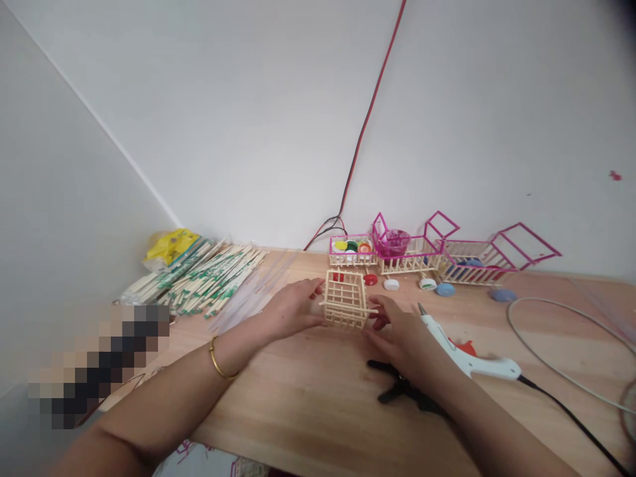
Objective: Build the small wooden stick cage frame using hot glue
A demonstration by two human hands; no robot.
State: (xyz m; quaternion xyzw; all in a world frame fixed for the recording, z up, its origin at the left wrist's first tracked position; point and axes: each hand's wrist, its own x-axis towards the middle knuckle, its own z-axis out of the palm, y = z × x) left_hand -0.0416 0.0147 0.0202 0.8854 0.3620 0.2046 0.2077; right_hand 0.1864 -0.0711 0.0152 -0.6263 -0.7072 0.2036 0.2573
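A small basket-like frame of pale wooden sticks (344,298) is held between my two hands above the table, tilted so its lattice faces me. One longer stick lies across it and juts out past both sides. My left hand (298,308), with a gold bangle at the wrist, closes its fingers on the left side of the frame. On the opposite side my right hand (397,338) grips it near the end of the crossing stick. Some fingertips are hidden behind the frame. Close to my right forearm lies a white glue gun (467,358).
Several stick carts with pink trim (412,265) line the wall, with bottle-cap wheels. Bundled chopsticks in paper wrappers (218,275) and a yellow packet (171,248) sit at the left. A black tool (397,391) lies partly under my right arm; a pale cable (517,331) loops at right.
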